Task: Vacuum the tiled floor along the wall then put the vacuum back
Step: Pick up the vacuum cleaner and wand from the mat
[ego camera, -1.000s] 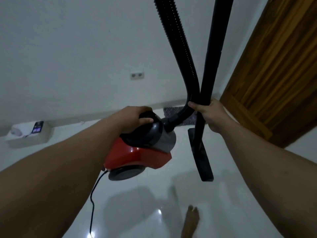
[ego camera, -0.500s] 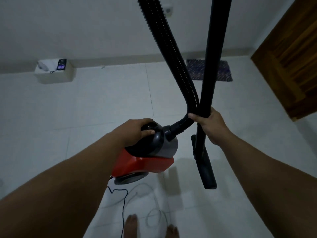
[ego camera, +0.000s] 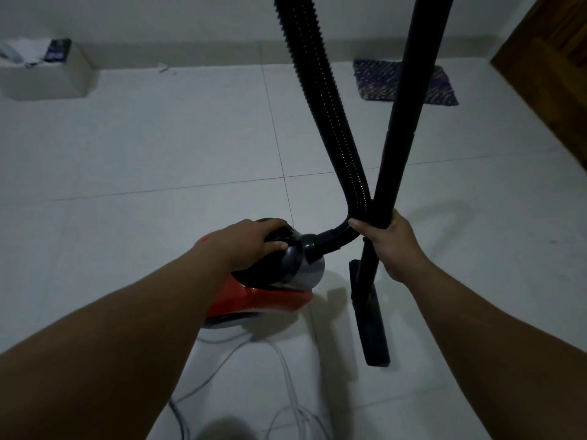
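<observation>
A small red and black canister vacuum (ego camera: 270, 296) hangs low over the white tiled floor (ego camera: 158, 154). My left hand (ego camera: 251, 242) grips its black top handle. My right hand (ego camera: 386, 246) is closed around the black wand (ego camera: 400, 147) and the ribbed hose (ego camera: 320, 100) where they cross. The flat floor nozzle (ego camera: 373, 328) hangs below that hand, near the tiles. Hose and wand both run up out of the top of the frame. The wall (ego camera: 190, 20) with its skirting runs along the far edge.
A white box (ego camera: 44, 81) with small items on top stands by the wall at far left. A dark patterned mat (ego camera: 406, 82) lies by the wall, next to a wooden door (ego camera: 552, 68) at right. Loose cable (ego camera: 286, 376) trails on the floor near me.
The view has tilted down from wall to floor. The vacuum, still held in both hands, now sits lower over the tiles, and the cable loops beneath it have come into sight.
</observation>
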